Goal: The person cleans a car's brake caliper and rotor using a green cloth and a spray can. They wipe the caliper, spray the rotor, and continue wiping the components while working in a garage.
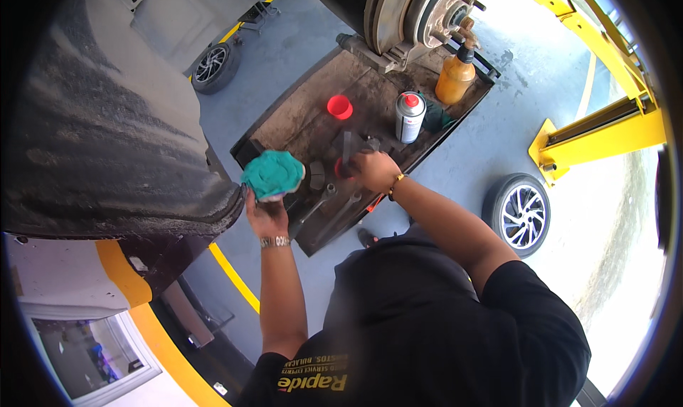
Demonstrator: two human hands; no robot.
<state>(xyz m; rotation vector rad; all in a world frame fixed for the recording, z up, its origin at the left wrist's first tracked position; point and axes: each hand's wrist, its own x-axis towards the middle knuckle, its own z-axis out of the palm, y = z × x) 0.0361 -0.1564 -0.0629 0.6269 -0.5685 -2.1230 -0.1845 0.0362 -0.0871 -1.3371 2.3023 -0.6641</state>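
My left hand (268, 216) is closed around the underside of a round thing with a crumpled teal top (272, 173) and a pale edge. I cannot tell whether it is a tub or a wrapped pad. Over the dirty tray (281, 108), my right hand (375, 169) reaches down with bent fingers next to a red round piece (343, 168). Whatever those fingers grip is too dark to make out. Near that hand lie a wrench (318, 202) and other dark parts. Farther off in the tray stand a red cup (340, 107) and a spray can (410, 119) with a red cap.
A brake disc and hub (427, 23) hang over the tray's far side. Beside them stands an amber spray bottle (455, 76). A wheel (523, 215) rests at the right, near a yellow lift post (597, 140); another wheel (215, 67) lies far left. The dark fender (121, 144) fills the left.
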